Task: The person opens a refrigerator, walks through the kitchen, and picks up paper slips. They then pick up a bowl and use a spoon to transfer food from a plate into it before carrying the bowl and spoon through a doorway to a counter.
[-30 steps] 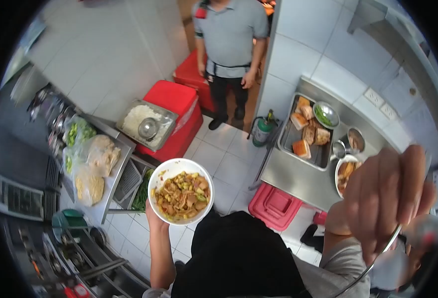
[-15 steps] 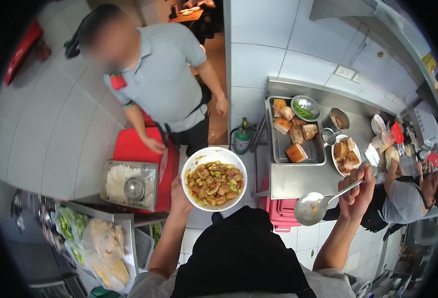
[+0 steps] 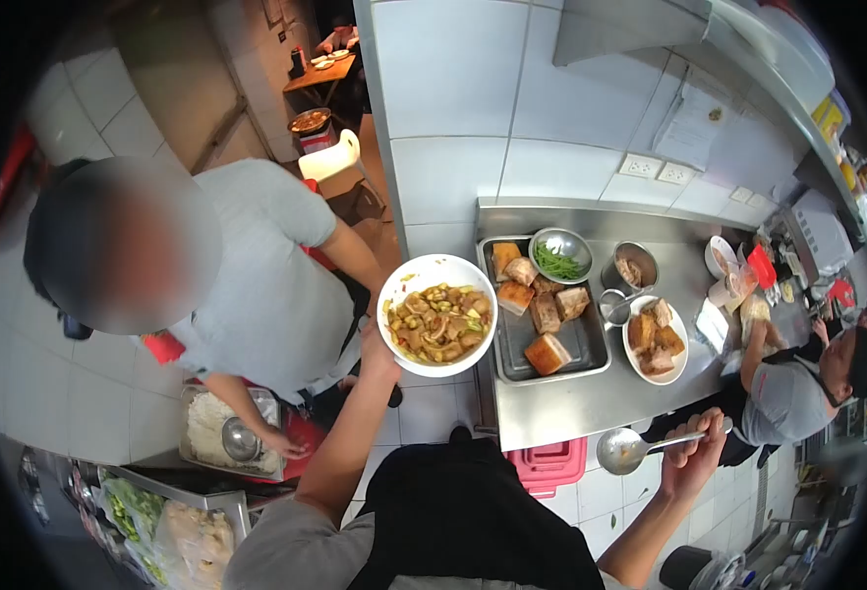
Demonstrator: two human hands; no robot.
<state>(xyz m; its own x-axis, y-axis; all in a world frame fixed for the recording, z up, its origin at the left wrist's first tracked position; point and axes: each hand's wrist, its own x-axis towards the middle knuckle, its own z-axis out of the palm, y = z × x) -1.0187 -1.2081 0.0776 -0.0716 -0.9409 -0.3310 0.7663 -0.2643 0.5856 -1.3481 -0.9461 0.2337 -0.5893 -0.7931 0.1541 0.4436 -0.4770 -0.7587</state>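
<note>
My left hand (image 3: pixel 379 356) grips the side of a white bowl (image 3: pixel 437 267), held out level in front of me. Chunks of meat and pieces of green vegetable in brown sauce (image 3: pixel 439 324) fill its bottom. The bowl's right side is near the steel tray's left edge in the view. On the right, my right hand (image 3: pixel 694 460) is wrapped round the handle of a metal ladle (image 3: pixel 621 451). Only a little food residue shows in the ladle, which is above the floor in front of the counter, apart from the bowl.
A steel counter (image 3: pixel 542 423) carries a tray (image 3: pixel 591 364) of roasted meat blocks, a bowl of green vegetables (image 3: pixel 558 258) and a plate of meat (image 3: pixel 657 339). A co-worker (image 3: pixel 266 265) stands close at left, beside a rice pan (image 3: pixel 219 433). Another person (image 3: pixel 797 393) works at far right.
The view has turned and moved nearer the counter. The bowl now appears close to the tray. The left co-worker has come closer, leaning beside my left arm. The ladle stays in my right hand.
</note>
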